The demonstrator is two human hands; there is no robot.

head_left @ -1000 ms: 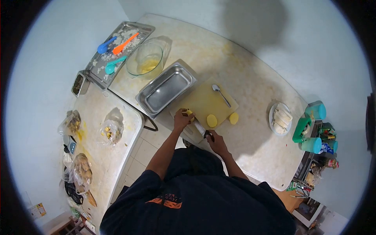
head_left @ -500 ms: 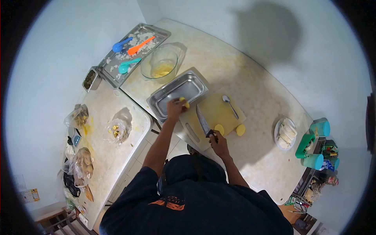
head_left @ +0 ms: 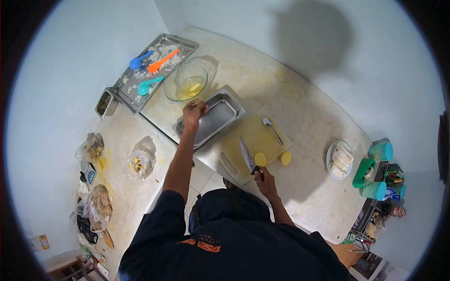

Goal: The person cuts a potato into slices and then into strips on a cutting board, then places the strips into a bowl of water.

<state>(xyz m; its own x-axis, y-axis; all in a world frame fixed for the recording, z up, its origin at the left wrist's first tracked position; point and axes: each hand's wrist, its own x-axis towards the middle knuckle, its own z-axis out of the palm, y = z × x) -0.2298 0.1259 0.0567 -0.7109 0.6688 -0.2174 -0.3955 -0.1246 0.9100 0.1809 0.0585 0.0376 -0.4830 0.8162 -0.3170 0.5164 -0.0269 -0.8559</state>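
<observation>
My right hand (head_left: 266, 181) grips the black handle of a knife (head_left: 246, 153), whose blade lies over the yellowish cutting board (head_left: 234, 140). Two yellow pieces (head_left: 260, 159) are near the blade, one on the board and one at its right edge. A metal spoon (head_left: 273, 130) rests on the board's far side. My left hand (head_left: 194, 111) is closed above the left part of the steel pan (head_left: 220, 117), just in front of the glass bowl (head_left: 186, 82). Yellow pieces lie in the bowl. What the left fingers hold, if anything, is hidden.
A metal tray (head_left: 136, 100) with white bits and blue, orange and teal scoops stands at the far left. Plastic bags (head_left: 140, 164) lie on the left table. On the right are a plate of white pieces (head_left: 341, 160) and teal-lidded containers (head_left: 375, 191).
My left hand has moved from the board's edge across the pan towards the glass bowl. The yellow piece it held no longer shows. The knife has shifted slightly towards me.
</observation>
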